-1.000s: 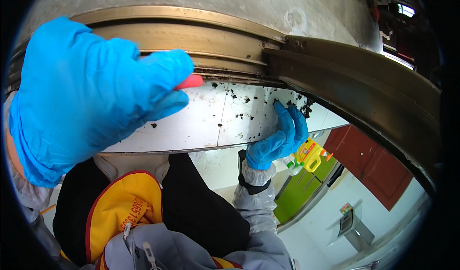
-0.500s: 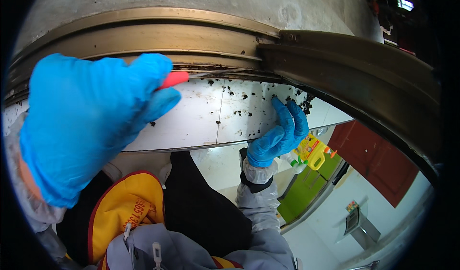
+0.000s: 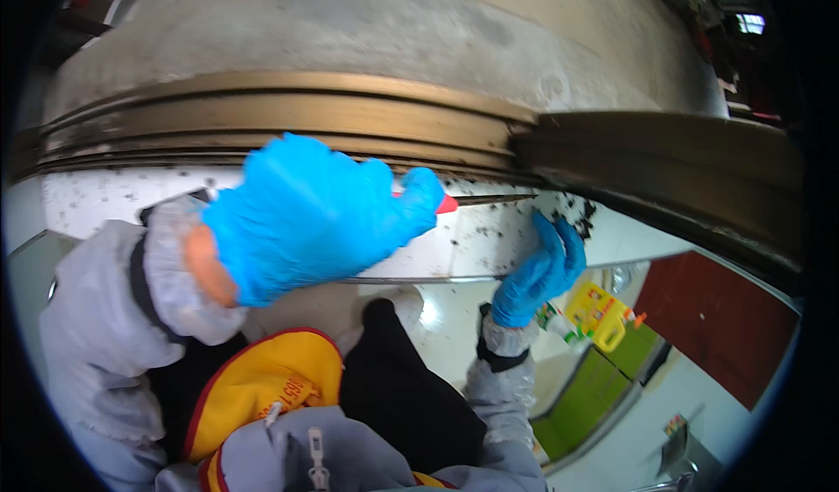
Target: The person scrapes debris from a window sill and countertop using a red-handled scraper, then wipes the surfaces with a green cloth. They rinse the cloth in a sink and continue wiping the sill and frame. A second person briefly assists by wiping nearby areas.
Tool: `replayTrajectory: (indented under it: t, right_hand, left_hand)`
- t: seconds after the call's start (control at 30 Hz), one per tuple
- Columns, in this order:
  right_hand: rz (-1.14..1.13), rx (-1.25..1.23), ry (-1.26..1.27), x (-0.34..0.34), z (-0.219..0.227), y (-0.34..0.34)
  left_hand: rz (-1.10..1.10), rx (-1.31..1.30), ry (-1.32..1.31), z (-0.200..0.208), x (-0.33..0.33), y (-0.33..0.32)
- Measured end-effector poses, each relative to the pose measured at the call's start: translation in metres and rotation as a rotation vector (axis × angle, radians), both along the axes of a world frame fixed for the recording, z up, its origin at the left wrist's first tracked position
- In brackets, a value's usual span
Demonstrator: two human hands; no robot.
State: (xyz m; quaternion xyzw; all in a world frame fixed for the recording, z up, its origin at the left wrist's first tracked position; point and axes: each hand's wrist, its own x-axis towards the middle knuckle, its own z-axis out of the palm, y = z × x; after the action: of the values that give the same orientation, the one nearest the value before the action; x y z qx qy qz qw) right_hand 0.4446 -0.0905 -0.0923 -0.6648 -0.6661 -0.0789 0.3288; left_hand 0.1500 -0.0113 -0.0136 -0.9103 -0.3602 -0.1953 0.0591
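My left hand, in a blue glove, is closed around a red-handled tool. The tool's thin metal blade points right, along the lower edge of a bronze-coloured metal track. My right hand, also in a blue glove, lies flat with its fingers on a white ledge just under the track. Black crumbs of dirt are scattered on the ledge near the right hand's fingertips.
A grey concrete surface rises above the track. Below the ledge I see a pale floor, a yellow and green container, a green cabinet and a dark red door. My grey jacket and yellow garment fill the lower edge.
My left hand has moved right and farther from the camera, carrying the tool's blade along the track. The right hand stays on the ledge.
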Motion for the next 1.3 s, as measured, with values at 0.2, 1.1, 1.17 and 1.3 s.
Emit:
replayTrajectory:
  t: [0.2,1.1,1.17,1.3]
  right_hand:
    - [-0.042,-0.173,0.072,0.002,0.011,-0.012]
    - [-0.050,-0.152,0.044,0.003,0.013,-0.025]
    - [-0.065,-0.176,0.033,0.007,0.010,-0.023]
    - [-0.030,-0.151,0.087,0.012,0.000,-0.020]
  left_hand:
    - [-0.060,-0.157,-0.156,0.004,-0.006,-0.011]
    - [0.242,-0.403,0.016,0.017,-0.078,-0.039]
    - [0.231,-0.419,0.001,0.014,-0.070,-0.033]
    - [0.195,-0.485,-0.048,0.011,-0.050,-0.029]
